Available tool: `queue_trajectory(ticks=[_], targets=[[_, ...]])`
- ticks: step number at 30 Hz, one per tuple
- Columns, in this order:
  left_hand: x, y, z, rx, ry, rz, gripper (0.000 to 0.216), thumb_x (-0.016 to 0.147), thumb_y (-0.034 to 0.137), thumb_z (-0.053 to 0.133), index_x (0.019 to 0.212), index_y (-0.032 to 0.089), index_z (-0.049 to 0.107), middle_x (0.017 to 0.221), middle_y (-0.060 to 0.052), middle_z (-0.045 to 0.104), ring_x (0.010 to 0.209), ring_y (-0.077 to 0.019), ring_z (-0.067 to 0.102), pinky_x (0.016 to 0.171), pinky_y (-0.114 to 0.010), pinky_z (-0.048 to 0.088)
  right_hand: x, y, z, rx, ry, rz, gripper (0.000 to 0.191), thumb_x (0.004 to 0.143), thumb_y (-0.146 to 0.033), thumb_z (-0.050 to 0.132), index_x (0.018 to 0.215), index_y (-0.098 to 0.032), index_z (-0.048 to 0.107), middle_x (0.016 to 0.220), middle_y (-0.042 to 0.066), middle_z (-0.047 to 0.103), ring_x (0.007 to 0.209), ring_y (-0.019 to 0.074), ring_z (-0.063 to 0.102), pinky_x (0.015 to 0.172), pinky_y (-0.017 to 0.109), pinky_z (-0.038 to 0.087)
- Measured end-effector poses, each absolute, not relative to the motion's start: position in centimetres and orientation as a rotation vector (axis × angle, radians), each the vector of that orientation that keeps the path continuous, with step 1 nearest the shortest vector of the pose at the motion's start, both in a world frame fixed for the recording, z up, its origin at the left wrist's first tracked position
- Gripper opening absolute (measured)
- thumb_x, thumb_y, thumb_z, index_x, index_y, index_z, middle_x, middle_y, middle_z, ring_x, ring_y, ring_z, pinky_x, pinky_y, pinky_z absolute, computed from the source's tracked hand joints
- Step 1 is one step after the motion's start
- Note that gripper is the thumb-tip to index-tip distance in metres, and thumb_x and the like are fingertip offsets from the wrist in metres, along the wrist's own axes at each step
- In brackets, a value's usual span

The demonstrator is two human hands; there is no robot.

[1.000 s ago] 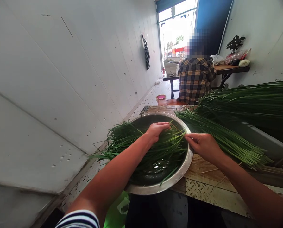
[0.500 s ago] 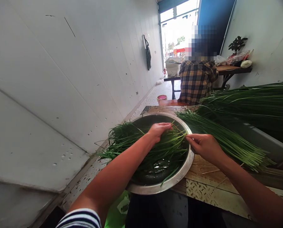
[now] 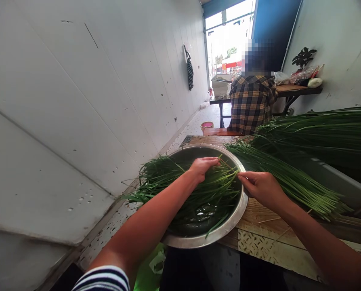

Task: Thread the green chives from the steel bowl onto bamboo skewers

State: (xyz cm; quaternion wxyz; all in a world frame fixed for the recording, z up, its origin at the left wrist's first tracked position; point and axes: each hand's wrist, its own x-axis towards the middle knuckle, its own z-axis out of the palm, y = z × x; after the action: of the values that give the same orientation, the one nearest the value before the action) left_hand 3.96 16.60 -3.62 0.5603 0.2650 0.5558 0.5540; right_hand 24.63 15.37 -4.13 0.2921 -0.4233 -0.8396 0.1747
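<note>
A wide steel bowl [image 3: 225, 228] sits on a worn wooden table [image 3: 268, 238] and holds a heap of long green chives [image 3: 174, 178] that spill over its left rim. My left hand [image 3: 202, 166] lies over the chives near the bowl's far side, its fingers curled down onto the stalks. At the bowl's right rim my right hand [image 3: 261, 186] pinches the ends of a few chive stalks between thumb and fingers.
A loose row of chives [image 3: 289, 182] lies on the table to the right, with a larger pile [image 3: 326, 129] behind it. A white wall runs close along the left. Ahead, a person in a plaid shirt [image 3: 250, 103] sits facing away at another table [image 3: 295, 89]. A pink basin [image 3: 206, 125] stands on the floor.
Both hands stay in nearly the same place on the chives; the view has shifted very slightly.
</note>
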Motion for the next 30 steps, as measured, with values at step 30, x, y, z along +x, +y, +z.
queue_trajectory(ticks=[30], targets=[[4.31, 16.48, -3.88, 0.655, 1.31, 1.346, 0.016, 0.06, 0.012, 0.079, 0.073, 0.009, 0.072, 0.063, -0.006, 0.067, 0.055, -0.0089, 0.057, 0.06, -0.023, 0.044, 24.75, 15.37, -4.18, -1.113, -2.263, 0.498, 0.033, 0.086, -0.033, 0.046, 0.088, -0.02, 0.077, 0.079, 0.005, 0.075, 0.061, 0.0172, 0.065, 0.055, 0.026, 0.043]])
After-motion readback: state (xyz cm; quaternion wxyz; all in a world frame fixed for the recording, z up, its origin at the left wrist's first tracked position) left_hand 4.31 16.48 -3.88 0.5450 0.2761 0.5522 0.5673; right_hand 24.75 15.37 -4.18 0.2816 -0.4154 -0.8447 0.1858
